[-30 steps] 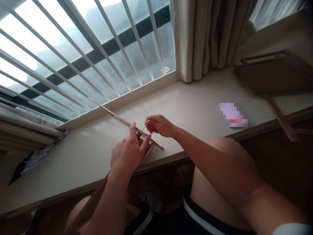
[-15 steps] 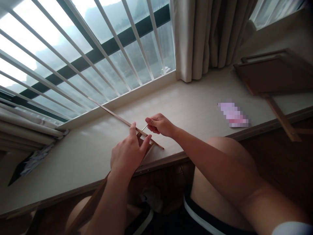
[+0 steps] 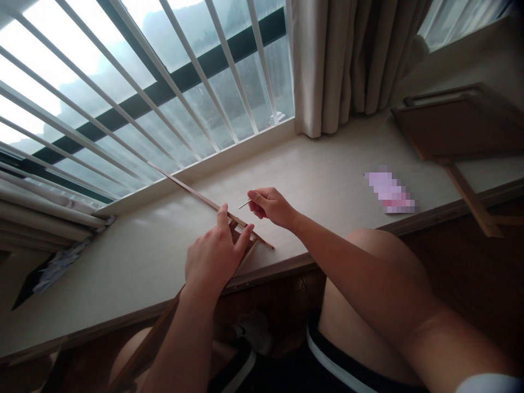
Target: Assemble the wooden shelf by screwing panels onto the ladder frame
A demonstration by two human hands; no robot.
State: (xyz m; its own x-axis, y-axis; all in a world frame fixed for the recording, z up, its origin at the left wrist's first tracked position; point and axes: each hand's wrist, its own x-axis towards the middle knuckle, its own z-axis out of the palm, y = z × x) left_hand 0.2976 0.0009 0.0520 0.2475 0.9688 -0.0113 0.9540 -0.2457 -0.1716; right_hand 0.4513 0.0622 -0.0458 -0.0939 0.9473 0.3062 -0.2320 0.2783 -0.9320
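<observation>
My left hand [image 3: 213, 254] grips two thin wooden strips where they cross near the front edge of the pale window ledge [image 3: 319, 180]. One long strip [image 3: 184, 188] runs up and left toward the window. The other strip [image 3: 147, 344] slants down past the ledge toward my lap. My right hand [image 3: 270, 206] pinches a thin metal needle [image 3: 244, 204], its tip pointing left, just above and right of the crossing and apart from the strips.
White window bars [image 3: 164, 87] stand behind the ledge and a beige curtain [image 3: 339, 60] hangs at the back right. A brown wooden frame [image 3: 462, 123] lies at the far right. A blurred pink object [image 3: 389, 192] rests on the ledge. My knee [image 3: 380, 256] is below.
My right hand has lifted the needle slightly up and away from the crossing of the strips. My left hand has stayed put.
</observation>
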